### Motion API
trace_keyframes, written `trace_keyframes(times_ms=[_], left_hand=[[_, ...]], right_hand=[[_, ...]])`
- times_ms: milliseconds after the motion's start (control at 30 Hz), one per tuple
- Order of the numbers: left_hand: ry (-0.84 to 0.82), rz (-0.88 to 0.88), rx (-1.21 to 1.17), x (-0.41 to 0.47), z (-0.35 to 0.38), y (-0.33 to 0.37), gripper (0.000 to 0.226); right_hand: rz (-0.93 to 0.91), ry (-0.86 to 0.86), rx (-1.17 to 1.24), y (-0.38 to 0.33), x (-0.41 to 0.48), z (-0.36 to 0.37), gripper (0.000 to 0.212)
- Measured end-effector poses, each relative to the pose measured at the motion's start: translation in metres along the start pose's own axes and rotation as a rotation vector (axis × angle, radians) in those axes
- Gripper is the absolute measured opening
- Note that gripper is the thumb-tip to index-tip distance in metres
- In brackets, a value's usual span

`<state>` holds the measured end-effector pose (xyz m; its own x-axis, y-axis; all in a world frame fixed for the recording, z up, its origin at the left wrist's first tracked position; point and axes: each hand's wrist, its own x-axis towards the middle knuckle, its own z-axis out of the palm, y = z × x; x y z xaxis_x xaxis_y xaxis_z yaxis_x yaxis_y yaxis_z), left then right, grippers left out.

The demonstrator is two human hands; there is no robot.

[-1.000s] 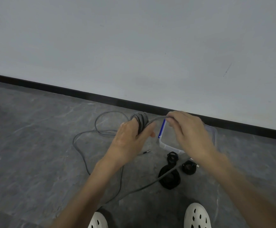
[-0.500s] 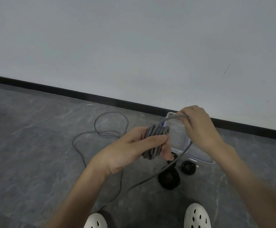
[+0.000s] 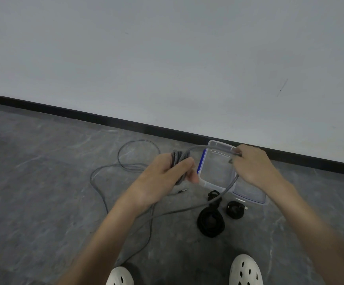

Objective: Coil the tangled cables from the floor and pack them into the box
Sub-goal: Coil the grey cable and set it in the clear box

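- Right now the left hand [image 3: 165,179] grips a fat bundle of loops of the grey cable [image 3: 177,160]. Its fingers and thumb curl round the bundle and hold it up above the floor [image 3: 43,182].
- The right hand [image 3: 253,167] is closed on the next bit of the same cable and holds it up over the see-through box [image 3: 216,169]. That box sits on the floor by the wall [image 3: 167,58].
- Loops could slip out and spring apart if the left thumb goes loose, because the bundle looks thick and stiff.
- A long loose part lies in curls on the floor and crosses over itself. One hard pull could turn a crossing into a knot.
- Loose cable also runs right past the black cable coils [image 3: 210,223]. A tug could drag them or catch on them.
- It passes near the white shoes [image 3: 246,270] too, so a foot could step on it and stop the winding.
- A small plug [image 3: 183,191] lies on the floor and could snag as it comes up.
- Right fingertips hide behind the hand, so I cannot tell just how they hold the cable.
- Left fingers cover part of the bundle, so the loops cannot be counted.
- Part of the box hides behind the right hand. A flat see-through piece beside it may be a lid; I cannot tell.
- Both shoes are cut off at the bottom edge.
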<state>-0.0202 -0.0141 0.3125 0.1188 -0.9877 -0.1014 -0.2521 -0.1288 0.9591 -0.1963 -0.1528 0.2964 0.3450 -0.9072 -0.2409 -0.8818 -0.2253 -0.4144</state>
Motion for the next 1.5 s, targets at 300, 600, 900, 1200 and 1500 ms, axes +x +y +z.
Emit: trace_keyframes(times_ms=[300,600,900,1200,1500], left_hand=[[-0.001,-0.003,0.118,0.004,0.004,-0.005,0.042],[0.370,-0.142,0.234,0.013,-0.006,-0.020,0.040],[0.352,-0.078,0.569,0.013,-0.004,-0.028,0.037],[0.280,-0.087,0.756,0.017,0.003,-0.039,0.036],[0.259,-0.097,0.949,0.015,0.006,-0.031,0.033]], right_hand=[[0.000,0.193,-0.232,0.008,-0.006,-0.004,0.035],[0.050,0.148,0.618,-0.004,0.008,-0.012,0.029],[0.109,0.065,1.086,-0.006,0.008,-0.014,0.051],[0.100,-0.073,1.157,-0.018,0.001,-0.011,0.046],[0.016,-0.159,0.704,-0.011,0.003,-0.006,0.048]])
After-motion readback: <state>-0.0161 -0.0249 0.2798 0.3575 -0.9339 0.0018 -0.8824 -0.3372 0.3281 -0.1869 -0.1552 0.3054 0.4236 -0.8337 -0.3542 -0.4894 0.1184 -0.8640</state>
